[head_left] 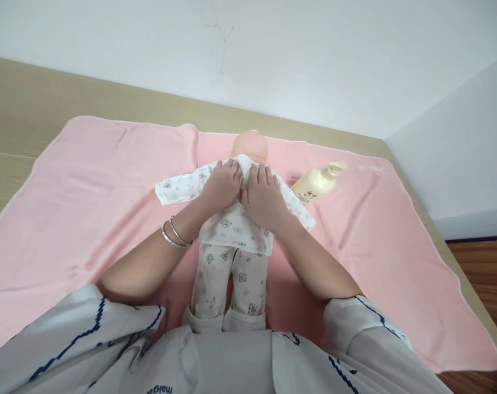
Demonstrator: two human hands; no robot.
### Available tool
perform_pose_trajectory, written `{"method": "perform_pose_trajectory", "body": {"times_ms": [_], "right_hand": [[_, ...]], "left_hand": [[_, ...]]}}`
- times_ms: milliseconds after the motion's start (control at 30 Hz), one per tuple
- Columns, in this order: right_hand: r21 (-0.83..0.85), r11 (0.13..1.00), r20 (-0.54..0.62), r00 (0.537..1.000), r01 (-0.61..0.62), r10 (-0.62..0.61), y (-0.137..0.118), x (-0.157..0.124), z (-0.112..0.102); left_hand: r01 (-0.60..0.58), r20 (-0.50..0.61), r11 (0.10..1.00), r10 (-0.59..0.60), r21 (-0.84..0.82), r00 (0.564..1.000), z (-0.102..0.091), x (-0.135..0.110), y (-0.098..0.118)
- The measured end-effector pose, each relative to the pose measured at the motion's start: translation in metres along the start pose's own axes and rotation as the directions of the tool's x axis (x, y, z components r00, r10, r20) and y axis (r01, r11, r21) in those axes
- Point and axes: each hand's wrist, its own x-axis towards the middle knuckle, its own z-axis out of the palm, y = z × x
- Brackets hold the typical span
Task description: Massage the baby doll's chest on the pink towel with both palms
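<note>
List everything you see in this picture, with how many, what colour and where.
doll: one, peach head, lying on its back mid-blanket
top: one, white with small prints, on the doll
trousers: one pair, same print, on the doll's legs
bottle: one, cream pump bottle, lying on the blanket right of the doll
blanket: one, pink, spread over the table
table: one, light wood, against the wall
wall: white, behind the table
floor: brown wood, far right
bangles: two, silver, on the left wrist
sleeves: two, pale grey with blue trim, bottom edge
left hand: curled on the top near the collar
right hand: flat on the doll's chest
</note>
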Motion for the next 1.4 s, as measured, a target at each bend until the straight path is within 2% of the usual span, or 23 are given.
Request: {"method": "perform_pose_trajectory", "body": {"times_ms": [67,200,333,467,600,800,933,1000,1100,1200,1333,1400], "right_hand": [[0.018,1.0,-0.001,1.0,0.002,-0.002,-0.009,-0.008,0.003],[0.114,0.993,0.026,0.999,-0.042,0.039,-0.012,-0.008,0.005],[0.238,0.97,0.046,0.999,-0.039,0.029,0.002,0.01,0.006],[0.327,0.941,-0.03,0.994,-0.088,0.104,0.02,0.03,0.011],[0.319,0.939,-0.047,0.987,-0.132,0.155,0.025,0.036,0.013],[0.274,0.954,-0.053,0.988,-0.122,0.142,0.022,0.033,0.012],[0.242,0.967,-0.044,0.995,-0.077,0.09,0.027,0.032,0.001],[0.285,0.958,-0.084,0.995,-0.026,0.052,0.028,0.026,-0.007],[0.323,0.946,-0.242,0.969,0.03,0.052,0.023,0.013,-0.016],[0.279,0.959,-0.324,0.945,0.049,0.046,0.012,0.004,-0.01],[0.226,0.972,-0.2,0.98,0.065,-0.019,0.001,0.005,0.006],[0.228,0.97,-0.164,0.985,0.086,-0.049,0.0,0.006,0.007]], "left_hand": [[0.002,-0.048,1.0,-0.002,-0.005,0.999,0.007,0.003,-0.006],[0.096,-0.137,0.995,-0.099,-0.03,0.986,0.015,0.002,-0.007],[0.121,-0.142,0.992,-0.126,-0.045,0.982,0.015,-0.001,-0.001],[0.146,-0.167,0.986,-0.157,-0.076,0.973,0.017,-0.003,0.0],[0.153,-0.177,0.984,-0.166,-0.087,0.97,0.021,-0.004,-0.002],[0.164,-0.147,0.983,-0.175,-0.08,0.974,0.02,-0.005,-0.002],[0.179,-0.132,0.98,-0.19,-0.091,0.973,0.02,-0.004,-0.002],[0.184,-0.14,0.976,-0.199,-0.113,0.97,0.018,-0.004,-0.001],[0.168,-0.15,0.972,-0.193,-0.163,0.97,0.012,-0.004,0.003],[0.193,-0.163,0.951,-0.236,-0.239,0.958,0.004,-0.005,0.008],[0.248,-0.208,0.904,-0.332,-0.348,0.92,-0.007,-0.004,0.009],[0.246,-0.221,0.892,-0.346,-0.378,0.912,-0.012,-0.004,0.008]]}}
